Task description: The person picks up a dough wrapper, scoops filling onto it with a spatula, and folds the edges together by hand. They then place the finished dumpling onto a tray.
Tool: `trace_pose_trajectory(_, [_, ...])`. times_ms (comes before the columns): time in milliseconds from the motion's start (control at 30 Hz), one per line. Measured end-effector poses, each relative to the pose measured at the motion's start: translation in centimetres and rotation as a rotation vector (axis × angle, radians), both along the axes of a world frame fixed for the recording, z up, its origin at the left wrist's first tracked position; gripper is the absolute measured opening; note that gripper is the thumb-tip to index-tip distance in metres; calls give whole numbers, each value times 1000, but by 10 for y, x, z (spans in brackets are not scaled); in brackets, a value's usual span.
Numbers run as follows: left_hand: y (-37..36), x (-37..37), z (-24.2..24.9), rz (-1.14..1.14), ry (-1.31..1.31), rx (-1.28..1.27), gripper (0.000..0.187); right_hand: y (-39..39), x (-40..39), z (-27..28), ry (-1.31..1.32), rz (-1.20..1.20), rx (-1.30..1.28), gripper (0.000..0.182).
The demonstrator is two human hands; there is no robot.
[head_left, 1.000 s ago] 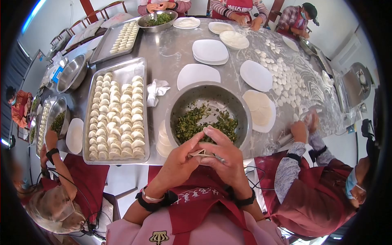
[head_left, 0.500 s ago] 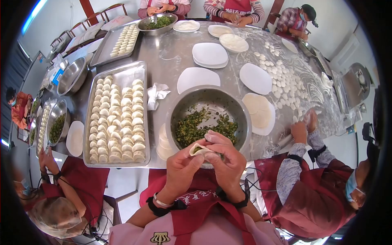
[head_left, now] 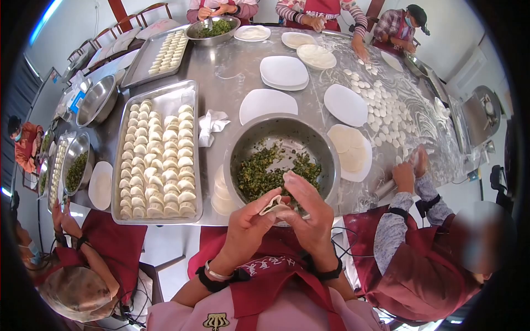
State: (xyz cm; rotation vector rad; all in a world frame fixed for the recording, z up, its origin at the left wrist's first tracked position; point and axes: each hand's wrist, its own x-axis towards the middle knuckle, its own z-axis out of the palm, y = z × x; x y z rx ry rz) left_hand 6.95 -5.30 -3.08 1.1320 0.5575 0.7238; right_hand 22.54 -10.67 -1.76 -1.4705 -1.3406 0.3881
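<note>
White characters are printed on the red apron [head_left: 268,266], lower centre; not fully legible. Gold emblem [head_left: 216,321] seen below, no readable text. Versus the earlier frame: dumpling wrapper [head_left: 271,206] has been folded narrower, filling less exposed; a co-worker's hand [head_left: 360,49], upper right, has been moved onto the table [head_left: 232,91]. Wrapper is pinched at the fingertips of the left hand [head_left: 248,226]; right hand [head_left: 310,219] is part-open, thumb against wrapper's right edge. Wrapper is held above near rim of filling bowl [head_left: 313,146], centre.
</note>
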Motion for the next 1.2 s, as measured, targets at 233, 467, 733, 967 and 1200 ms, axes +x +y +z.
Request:
trace_pose_trajectory(233, [-2, 1, 0, 5, 6, 17, 47, 2, 7, -2, 63, 114, -14, 33])
trace_pose_trajectory(467, [-1, 1, 4, -18, 50, 13, 52, 4, -2, -13, -102, 111, 151, 21])
trace_pose_trajectory(733, [5, -1, 2, -71, 151, 129, 58, 3, 3, -6, -274, 104, 89, 31])
trace_pose_trajectory(967, [3, 1, -4, -57, 140, 183, 66, 4, 6, -3, -143, 201, 40, 39])
trace_pose_trajectory(1200, [4, -2, 4, -107, 123, 117, 67, 3, 0, -9, -7, 206, 73, 18])
